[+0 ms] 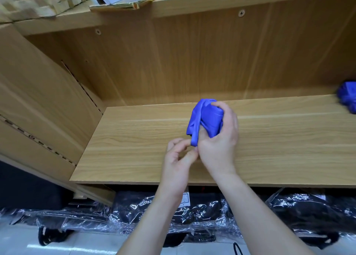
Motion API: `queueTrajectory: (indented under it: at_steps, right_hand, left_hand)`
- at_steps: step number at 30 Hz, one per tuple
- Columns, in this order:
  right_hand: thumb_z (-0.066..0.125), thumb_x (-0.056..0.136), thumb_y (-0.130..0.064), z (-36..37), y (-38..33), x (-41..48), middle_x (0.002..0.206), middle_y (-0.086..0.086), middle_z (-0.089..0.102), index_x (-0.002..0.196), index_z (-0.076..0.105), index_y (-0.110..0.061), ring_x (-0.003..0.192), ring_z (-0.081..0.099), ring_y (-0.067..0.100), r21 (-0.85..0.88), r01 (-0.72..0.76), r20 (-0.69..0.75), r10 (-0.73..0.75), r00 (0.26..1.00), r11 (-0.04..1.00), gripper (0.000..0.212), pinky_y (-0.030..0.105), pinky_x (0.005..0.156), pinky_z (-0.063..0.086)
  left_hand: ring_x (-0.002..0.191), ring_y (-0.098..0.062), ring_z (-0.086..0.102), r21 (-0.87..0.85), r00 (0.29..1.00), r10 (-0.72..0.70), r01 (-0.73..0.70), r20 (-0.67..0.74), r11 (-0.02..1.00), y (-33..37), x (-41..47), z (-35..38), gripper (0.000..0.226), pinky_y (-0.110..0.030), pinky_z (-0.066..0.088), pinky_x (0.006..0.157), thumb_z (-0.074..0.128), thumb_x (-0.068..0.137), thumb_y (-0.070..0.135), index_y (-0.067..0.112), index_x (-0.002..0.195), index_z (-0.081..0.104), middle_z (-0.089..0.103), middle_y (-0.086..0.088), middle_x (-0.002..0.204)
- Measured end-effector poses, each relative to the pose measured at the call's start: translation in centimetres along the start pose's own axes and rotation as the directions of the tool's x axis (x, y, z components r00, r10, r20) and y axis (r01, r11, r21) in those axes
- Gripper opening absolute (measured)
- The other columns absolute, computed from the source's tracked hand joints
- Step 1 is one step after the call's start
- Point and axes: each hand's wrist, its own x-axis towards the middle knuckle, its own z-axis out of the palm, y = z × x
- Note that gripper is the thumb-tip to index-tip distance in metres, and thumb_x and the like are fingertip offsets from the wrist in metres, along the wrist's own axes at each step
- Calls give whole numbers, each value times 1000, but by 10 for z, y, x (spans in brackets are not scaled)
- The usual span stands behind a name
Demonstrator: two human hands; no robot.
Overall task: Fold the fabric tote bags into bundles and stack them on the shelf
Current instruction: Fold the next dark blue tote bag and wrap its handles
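At frame centre, the right hand (217, 139) is gripping a smooth, bunched blue tote bundle (207, 118) over the wood-grain shelf (134, 139). The left hand (177, 156) is pinching its dangling rolled strap (195, 137)

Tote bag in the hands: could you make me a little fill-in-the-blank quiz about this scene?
1. The right hand holds a bundled tote bag whose colour is ____.
2. A second bundle lies on the shelf at its far ____ end.
3. Under the shelf, dark goods lie wrapped in clear ____.
Missing words: blue; right; plastic.
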Motion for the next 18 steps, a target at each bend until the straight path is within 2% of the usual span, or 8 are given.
queueTrajectory:
  at_steps: [1, 3, 6, 9, 12, 14, 16, 18]
  right_hand:
    - [61, 71, 2, -1, 0, 2, 103, -1, 53, 117, 53, -24, 88, 47, -6, -53, 24, 48, -21, 999, 998, 53, 7, 75, 35]
    - [64, 73, -6, -3, 3, 7, 103, -4, 50, 121, 48, -30, 90, 49, 6, -137, 47, 156, -25, 987, 989, 56, 20, 73, 39]
    - [58, 73, -13, -7, 7, -3, 103, -2, 46, 121, 40, -37, 93, 52, 25, -240, 184, 369, -85, 925, 953, 57, 37, 75, 44]
    - [44, 71, -16, -13, 8, -12, 107, -4, 46, 122, 39, -37, 97, 52, 24, -243, 164, 486, -26, 873, 956, 55, 42, 79, 47]
    - [40, 70, -17, -19, 8, -7, 111, -6, 50, 116, 39, -36, 99, 52, 22, -252, 165, 532, -5, 847, 954, 50, 44, 79, 47]
    - [39, 70, -17, -22, 6, -3, 109, -8, 52, 111, 39, -37, 95, 53, 21, -250, 174, 565, -3, 825, 952, 45, 42, 77, 47]
    - [40, 69, -17, -27, 4, 1, 95, -18, 54, 103, 39, -40, 85, 53, 10, -242, 104, 612, 69, 788, 965, 42, 37, 72, 44]
    - [45, 64, -14, -30, 1, 9, 72, -22, 53, 98, 40, -41, 67, 48, 4, -181, -121, 627, 209, 750, 976, 44, 30, 63, 40]
  left_hand:
    - [89, 3, 53, 4, 1000, 8, -8, 4, 1000, 3, 2, -2, 14, -6, 39, 78, 65, 69, 21, 19, 81, 71, 52, -3, 102]
    - [81, 0, 52, -10, 999, 20, -20, 37, 1000, 12, 7, -6, 19, -8, 39, 71, 68, 67, 27, 16, 81, 69, 55, -3, 96]
    - [60, 1, 49, -71, 999, -30, 33, 36, 997, 32, 19, -6, 5, -12, 38, 55, 64, 85, 12, 11, 80, 63, 58, 6, 70]
    - [50, 5, 45, 42, 998, -57, 56, 26, 998, 40, 27, -9, 20, -9, 35, 48, 51, 97, 8, 10, 79, 59, 53, 13, 58]
    - [50, 6, 45, 134, 998, -41, 33, 56, 990, 45, 30, -12, 23, -7, 35, 51, 53, 97, 8, 9, 74, 59, 53, 15, 55]
    - [54, 1, 48, 165, 997, -48, 36, 66, 986, 44, 34, -13, 25, -12, 38, 57, 57, 95, 7, 10, 69, 59, 56, 12, 56]
    - [62, -8, 47, 304, 995, 10, -39, 98, 952, 39, 39, -15, 21, -23, 38, 63, 62, 93, 12, 10, 72, 62, 55, 2, 65]
    - [68, -9, 44, 503, 968, 166, -241, 190, 830, 35, 41, -17, 16, -24, 37, 67, 61, 91, 22, 14, 77, 62, 53, 2, 73]
